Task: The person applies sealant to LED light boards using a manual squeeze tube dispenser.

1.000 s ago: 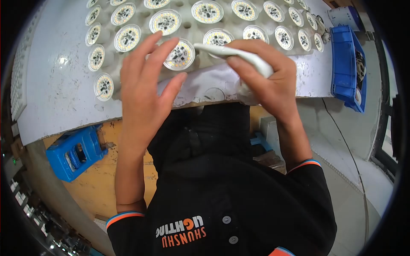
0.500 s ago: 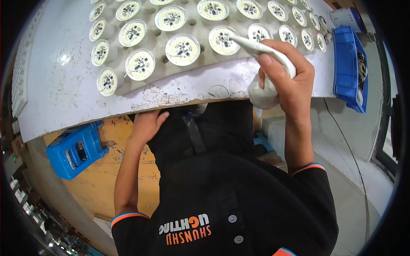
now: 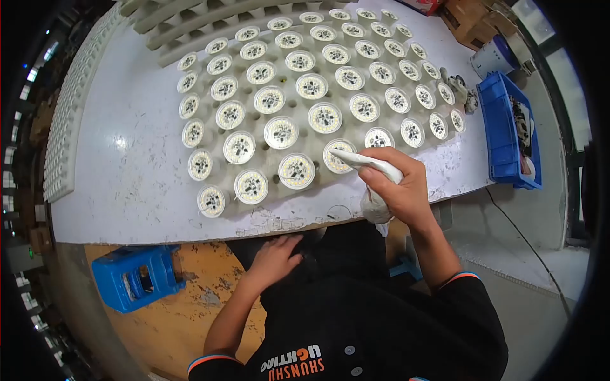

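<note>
My right hand [image 3: 408, 193] is wrapped round a white, soft piping bag [image 3: 376, 204] with a narrow pointed tip. That tip overlaps an LED bulb [image 3: 337, 164] in the front row, close over its round board. Many such bulbs, with white cups and yellow-dotted boards facing up, stand in rows in a pale foam tray [image 3: 326, 182]. Below the table edge, my left hand [image 3: 274, 259] lies over my dark-clothed lap, fingers loosely stretched and holding nothing.
A blue bin [image 3: 502, 149] with small parts stands at the table's right edge, a white bucket [image 3: 494, 57] behind it. More foam trays [image 3: 184, 32] lie at the back and along the left. Beneath the table is a blue plastic stool [image 3: 117, 279].
The view has tilted up, showing more of the tray. My left hand has shifted right across my lap. The bag's tip stays over the same front-row bulb.
</note>
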Available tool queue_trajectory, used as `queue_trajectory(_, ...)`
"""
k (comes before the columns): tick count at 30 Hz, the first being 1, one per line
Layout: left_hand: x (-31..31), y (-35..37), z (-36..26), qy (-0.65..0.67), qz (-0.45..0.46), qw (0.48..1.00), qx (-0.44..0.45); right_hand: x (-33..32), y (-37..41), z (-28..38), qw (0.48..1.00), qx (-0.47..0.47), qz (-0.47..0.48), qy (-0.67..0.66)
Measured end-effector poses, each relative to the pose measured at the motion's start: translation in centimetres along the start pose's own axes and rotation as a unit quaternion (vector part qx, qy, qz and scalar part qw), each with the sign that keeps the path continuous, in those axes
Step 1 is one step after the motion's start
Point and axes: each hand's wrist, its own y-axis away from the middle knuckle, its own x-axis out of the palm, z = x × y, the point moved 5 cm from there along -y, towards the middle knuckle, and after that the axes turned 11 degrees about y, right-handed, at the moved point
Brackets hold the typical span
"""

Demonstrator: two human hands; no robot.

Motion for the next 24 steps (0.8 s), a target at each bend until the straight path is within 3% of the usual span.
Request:
queue_trajectory(6, -5.4, 1.6, -8.9, 0.176, 0.013, 0.981, 0.086, 0.6, 0.0, -0.5, 1.000, -0.013, 0.019, 0.005)
queue_trajectory(9, -10.8, 1.7, -10.8, 0.121, -0.172, 0.962, 0.173, 0.3, 0.0, -0.6, 1.000, -0.020, 0.017, 0.007)
queue_trajectory(11, -14.1, 0.9, -11.6, 0.118, -0.295, 0.937, 0.147, 0.1, -0.1, -0.7, 1.000, -0.027, 0.013, 0.007)
queue_trajectory(13, -16.5, -0.5, -12.3, 0.039, -0.357, 0.917, 0.172, -0.1, -0.1, -0.7, 0.999, -0.030, 0.013, 0.009)
queue_trajectory(16, -18.2, -3.4, -13.5, -0.010, -0.352, 0.909, 0.223, -0.2, 0.2, -1.1, 1.000, -0.017, 0.014, 0.005)
queue_trajectory(19, -18.1, -6.0, -13.5, -0.091, -0.303, 0.921, 0.227, -0.5, 0.3, -1.6, 1.000, -0.024, 0.005, 0.003)
queue_trajectory(24, -17.9, -7.6, -13.4, -0.108, -0.266, 0.934, 0.211, -1.0, 0.2, -1.7, 1.000, -0.016, 0.002, 0.002)
